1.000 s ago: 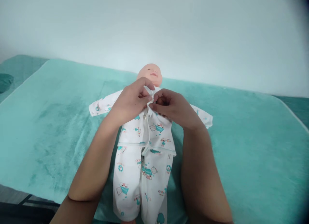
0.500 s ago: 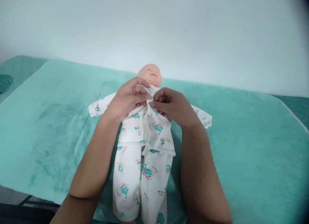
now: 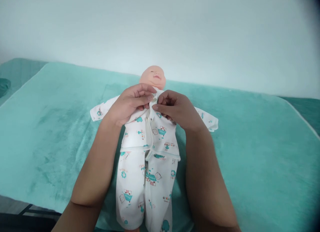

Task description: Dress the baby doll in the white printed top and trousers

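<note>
A baby doll lies on its back in the middle of a teal blanket, head toward the wall. It wears a white printed romper with sleeves spread to both sides. My left hand and my right hand meet at the doll's chest just below the chin. Both pinch the two front edges of the romper at the collar, fingers curled and pressed together. The top fastening under my fingertips is hidden.
The teal blanket covers a flat surface that ends at a pale wall behind the doll. A dark teal cushion shows at the far left edge. The near edge of the surface drops off at the lower left.
My hands have pressed the collar edges down closer to the doll's chest; the raised fold of fabric seen before is flattened. The view shifted slightly.
</note>
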